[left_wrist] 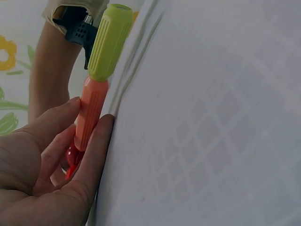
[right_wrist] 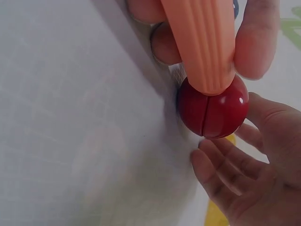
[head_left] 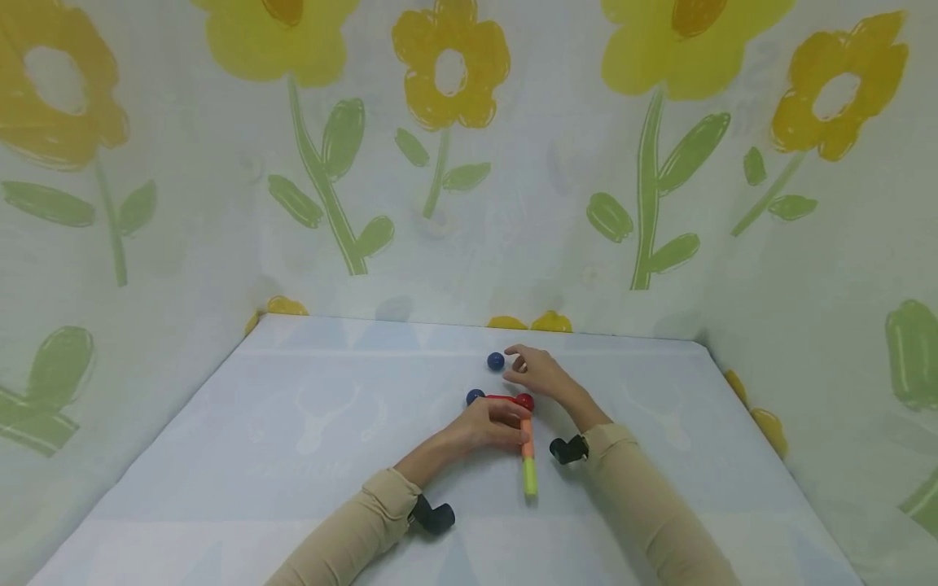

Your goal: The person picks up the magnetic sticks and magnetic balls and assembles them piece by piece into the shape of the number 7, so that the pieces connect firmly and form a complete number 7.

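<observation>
My left hand (head_left: pixel 479 425) pinches an orange rod (head_left: pixel 528 446) between thumb and fingers, low over the table. A yellow-green rod (left_wrist: pixel 110 42) continues from the orange one at its near end. At the far end sits a red ball (right_wrist: pixel 214 110), from which a red rod (head_left: pixel 501 398) runs left towards a blue ball (head_left: pixel 475 395), partly covered by the left hand. Another blue ball (head_left: pixel 496 361) lies by itself farther back. Just right of it is my right hand (head_left: pixel 541 374), fingers loosely bent and apart from the ball, holding nothing.
The pale table (head_left: pixel 220 456) has a back edge against a wall cloth (head_left: pixel 513 244) printed with flowers. Similar cloth hangs at both sides. Black wrist mounts (head_left: pixel 434 516) are worn at both sleeve cuffs.
</observation>
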A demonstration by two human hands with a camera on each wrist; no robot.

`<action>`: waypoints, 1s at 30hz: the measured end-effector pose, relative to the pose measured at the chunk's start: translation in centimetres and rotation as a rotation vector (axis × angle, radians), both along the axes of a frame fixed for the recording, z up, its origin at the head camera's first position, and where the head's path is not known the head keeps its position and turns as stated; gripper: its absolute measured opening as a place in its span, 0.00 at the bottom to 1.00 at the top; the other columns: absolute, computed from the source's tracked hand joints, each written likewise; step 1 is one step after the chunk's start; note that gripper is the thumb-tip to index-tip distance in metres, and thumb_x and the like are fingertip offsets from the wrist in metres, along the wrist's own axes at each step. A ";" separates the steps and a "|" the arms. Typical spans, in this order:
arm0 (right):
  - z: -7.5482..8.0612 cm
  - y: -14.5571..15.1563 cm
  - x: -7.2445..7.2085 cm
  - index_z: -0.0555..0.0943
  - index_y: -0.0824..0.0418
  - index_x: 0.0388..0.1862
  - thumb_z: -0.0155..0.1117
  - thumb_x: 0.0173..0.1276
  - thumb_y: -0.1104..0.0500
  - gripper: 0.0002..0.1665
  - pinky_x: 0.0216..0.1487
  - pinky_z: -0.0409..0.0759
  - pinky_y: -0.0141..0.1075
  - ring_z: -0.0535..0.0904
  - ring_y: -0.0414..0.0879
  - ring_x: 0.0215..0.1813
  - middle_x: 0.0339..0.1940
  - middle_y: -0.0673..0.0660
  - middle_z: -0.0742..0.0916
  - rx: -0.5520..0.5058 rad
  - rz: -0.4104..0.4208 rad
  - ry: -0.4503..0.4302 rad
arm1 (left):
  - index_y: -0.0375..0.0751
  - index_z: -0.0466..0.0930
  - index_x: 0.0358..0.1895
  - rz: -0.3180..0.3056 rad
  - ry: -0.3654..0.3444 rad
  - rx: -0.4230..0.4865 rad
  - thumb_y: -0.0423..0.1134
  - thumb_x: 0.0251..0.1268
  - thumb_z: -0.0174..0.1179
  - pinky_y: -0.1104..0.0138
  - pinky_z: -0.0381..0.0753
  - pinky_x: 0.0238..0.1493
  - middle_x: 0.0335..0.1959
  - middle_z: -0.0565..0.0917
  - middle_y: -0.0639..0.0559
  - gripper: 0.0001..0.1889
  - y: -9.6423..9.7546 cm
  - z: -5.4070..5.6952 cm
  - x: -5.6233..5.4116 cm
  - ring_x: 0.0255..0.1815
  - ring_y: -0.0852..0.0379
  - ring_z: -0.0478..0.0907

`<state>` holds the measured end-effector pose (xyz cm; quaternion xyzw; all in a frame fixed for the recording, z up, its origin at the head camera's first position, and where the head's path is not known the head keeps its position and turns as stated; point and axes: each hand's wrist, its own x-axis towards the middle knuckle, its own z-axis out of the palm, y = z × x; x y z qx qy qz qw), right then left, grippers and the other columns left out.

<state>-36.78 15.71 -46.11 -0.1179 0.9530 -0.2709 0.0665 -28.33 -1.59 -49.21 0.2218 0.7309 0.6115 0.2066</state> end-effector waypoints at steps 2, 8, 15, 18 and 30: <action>0.1 -0.2 -0.2 0.72 0.53 0.67 0.67 0.67 0.52 0.31 0.50 0.83 0.41 0.81 0.50 0.51 0.53 0.59 0.85 0.015 0.015 0.000 | 0.39 0.83 0.53 0.002 -0.001 0.005 0.34 0.57 0.70 0.70 0.83 0.47 0.49 0.86 0.42 0.19 0.0 0.0 0.0 0.45 0.60 0.82; 0.5 -0.7 -0.3 0.69 0.50 0.70 0.67 0.66 0.54 0.34 0.52 0.83 0.43 0.82 0.50 0.50 0.55 0.60 0.85 0.079 0.064 0.017 | 0.39 0.83 0.53 0.006 -0.006 0.006 0.34 0.57 0.70 0.71 0.83 0.46 0.48 0.86 0.42 0.19 0.1 0.0 0.1 0.44 0.60 0.81; 0.8 -0.9 -0.4 0.66 0.45 0.73 0.65 0.68 0.55 0.36 0.54 0.82 0.46 0.80 0.51 0.54 0.56 0.59 0.83 0.163 0.129 0.045 | 0.38 0.83 0.53 0.009 -0.018 0.010 0.34 0.57 0.70 0.70 0.83 0.46 0.48 0.86 0.41 0.19 0.1 0.1 0.3 0.42 0.62 0.82; 0.7 -1.0 -0.5 0.67 0.44 0.73 0.64 0.69 0.56 0.35 0.55 0.82 0.46 0.79 0.50 0.54 0.55 0.58 0.82 0.178 0.136 0.053 | 0.38 0.83 0.53 0.009 -0.019 0.007 0.34 0.58 0.69 0.70 0.83 0.46 0.48 0.86 0.41 0.18 0.1 0.1 0.3 0.42 0.61 0.82; 0.7 -1.1 -0.7 0.71 0.44 0.69 0.60 0.70 0.59 0.29 0.63 0.77 0.52 0.77 0.52 0.59 0.62 0.58 0.79 0.213 0.183 0.104 | 0.39 0.83 0.54 0.001 -0.025 -0.001 0.34 0.58 0.69 0.68 0.84 0.47 0.49 0.86 0.43 0.19 0.1 0.2 0.3 0.43 0.61 0.82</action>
